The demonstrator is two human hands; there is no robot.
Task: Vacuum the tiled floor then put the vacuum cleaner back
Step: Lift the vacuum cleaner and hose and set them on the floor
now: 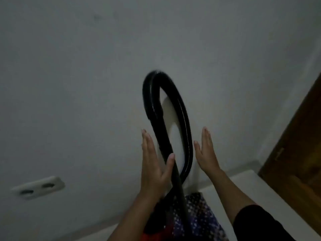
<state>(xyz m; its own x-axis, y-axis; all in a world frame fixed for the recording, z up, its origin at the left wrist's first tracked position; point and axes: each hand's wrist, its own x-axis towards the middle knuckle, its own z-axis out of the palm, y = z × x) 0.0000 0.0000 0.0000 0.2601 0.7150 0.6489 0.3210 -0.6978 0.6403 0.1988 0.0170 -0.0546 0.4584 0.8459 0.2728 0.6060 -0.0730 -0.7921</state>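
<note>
The vacuum cleaner's black hose (182, 112) arches up in a loop against the pale wall, and its straight black tube (178, 180) runs down toward a dark and red body (156, 223) at the bottom edge. My left hand (152, 164) is flat, fingers together and stretched out, its thumb resting against the tube. My right hand (206, 152) is flat too, just right of the hose loop and apart from it. Neither hand grips anything. The scene is dim and blurred.
A white double wall socket (37, 187) sits low on the wall (69, 84) at the left. A brown wooden door (298, 153) stands at the right. A patterned blue-and-white fabric (199, 220) lies beside the vacuum body, with pale floor (243, 188) under it.
</note>
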